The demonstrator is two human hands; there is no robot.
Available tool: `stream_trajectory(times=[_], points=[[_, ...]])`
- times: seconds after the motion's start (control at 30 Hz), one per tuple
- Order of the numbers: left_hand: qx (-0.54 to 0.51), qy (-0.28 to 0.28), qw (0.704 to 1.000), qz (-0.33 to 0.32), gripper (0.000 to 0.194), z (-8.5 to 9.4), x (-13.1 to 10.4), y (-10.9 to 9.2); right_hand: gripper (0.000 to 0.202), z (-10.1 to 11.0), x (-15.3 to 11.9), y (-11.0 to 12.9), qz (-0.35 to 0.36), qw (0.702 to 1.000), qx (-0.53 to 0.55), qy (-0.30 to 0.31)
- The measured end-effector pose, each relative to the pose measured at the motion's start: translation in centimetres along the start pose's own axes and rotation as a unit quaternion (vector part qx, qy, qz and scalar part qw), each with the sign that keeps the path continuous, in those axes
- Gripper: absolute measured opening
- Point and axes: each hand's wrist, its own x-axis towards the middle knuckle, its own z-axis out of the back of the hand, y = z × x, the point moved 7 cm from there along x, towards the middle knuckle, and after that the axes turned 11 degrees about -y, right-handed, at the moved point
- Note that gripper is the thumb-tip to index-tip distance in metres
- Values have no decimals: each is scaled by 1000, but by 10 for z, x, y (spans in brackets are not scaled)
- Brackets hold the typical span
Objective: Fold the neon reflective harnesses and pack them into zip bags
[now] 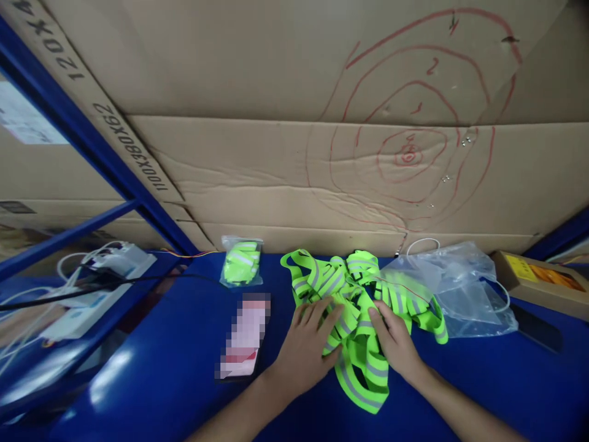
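Observation:
A tangled pile of neon green straps with grey reflective stripes lies on the blue table, with several loops hanging toward me. My left hand rests on the left side of the pile, its fingers spread over the straps. On the right of the pile, my right hand has its thumb and fingers closed on a green strap. A small clear bag with a folded green strap inside stands behind and to the left of the pile.
A phone lies left of my left hand. Power strips with cables are at the far left. A clear plastic bag, a dark flat object and a box sit right. Cardboard stands behind.

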Motion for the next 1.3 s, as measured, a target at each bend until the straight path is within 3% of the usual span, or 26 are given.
stream_trajectory(times=[0.17,0.27,0.37,0.5,0.57,0.67,0.77,0.97,1.13,1.3], points=[[-86,-87,987,104,51,18,2,25,29,11,2,0,6,999,-37,-11],[-220,-121,946,206,40,28,3,45,28,23,6,-4,27,997,-68,-39],[-371,-151,867,296,32,34,5,59,27,31,14,-11,47,994,-83,-55],[-552,-140,704,424,44,26,3,69,24,35,21,-16,70,992,-90,-59],[-628,-123,629,442,46,21,5,67,23,34,22,-16,82,991,-89,-60],[-684,-122,569,439,52,19,8,63,23,29,21,-11,96,991,-83,-53],[-695,-131,553,441,59,19,7,62,20,26,19,-6,99,992,-74,-39],[-693,-131,561,432,52,18,5,63,19,22,16,-2,86,993,-73,-17],[-706,-128,552,425,50,17,8,64,38,9,13,-8,75,990,-113,40],[-701,-100,557,434,47,11,4,56,45,16,5,13,158,982,-100,-37]])
